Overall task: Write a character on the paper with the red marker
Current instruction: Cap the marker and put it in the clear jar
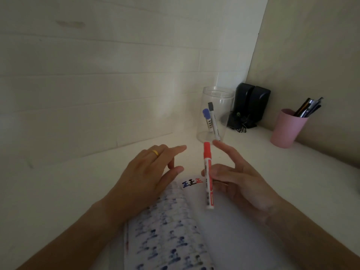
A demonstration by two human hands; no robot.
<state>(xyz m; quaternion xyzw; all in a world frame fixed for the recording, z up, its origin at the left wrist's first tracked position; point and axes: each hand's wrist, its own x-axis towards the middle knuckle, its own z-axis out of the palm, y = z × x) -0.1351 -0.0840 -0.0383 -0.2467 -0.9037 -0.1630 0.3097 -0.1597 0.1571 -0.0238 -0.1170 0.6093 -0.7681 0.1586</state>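
Dim shot, white bench [58,191] in a corner w/ tiled wall behind. The red marker [208,175] sits roughly upright, cap on and pointing up, pinched by the right hand [239,180] around the middle of the barrel. Thumb and a couple fingers are on it, and the index finger sticks out straight past the cap, not touching it. So right hand = holding the marker, above the paper.

Left hand [150,172] hovers just beside it to the left, fingers loosely spread, nothing in it. Gold ring [155,152] on one finger. It doesn't touch the marker, there's a small gap btw them.

The paper [233,240] lies on the bench under both hands, white page on the right side. Near its top edge there are three small characters [192,183] in a row: blue, black, red. The red one is right next to the marker barrel. Left page [165,230] is packed w/ rows of blurry blue/dark marks, can't read them.

Further back: clear jar [215,114] w/ a blue marker [207,119] and a black marker [213,121] leaning inside, black speakers [251,104] in the corner, and a pink cup [287,129] full of pens on the right.
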